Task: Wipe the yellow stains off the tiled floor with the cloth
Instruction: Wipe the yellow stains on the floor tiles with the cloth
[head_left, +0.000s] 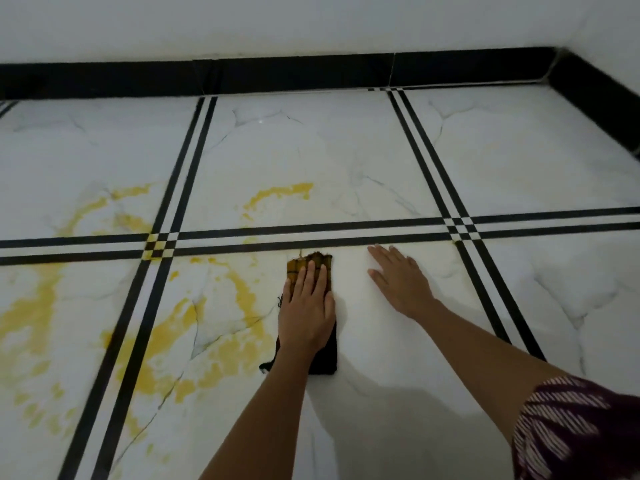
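A dark cloth [325,358], yellowed at its far end, lies flat on the white marble-patterned tiled floor [363,161]. My left hand [306,306] presses palm-down on the cloth, fingers together and stretched forward. To its right my right hand [398,282] rests flat on bare tile with fingers spread, holding nothing. Yellow stains [214,344] spread over the tiles left of the cloth. A smaller yellow streak [277,195] marks the tile beyond the black stripes, and more yellow [31,317] runs along the far left.
Double black stripes [311,233] cross the floor in a grid. A black skirting [277,76] runs along the white wall at the back and turns at the right corner. The tile under my right hand looks unstained. A patterned sleeve [571,431] shows at lower right.
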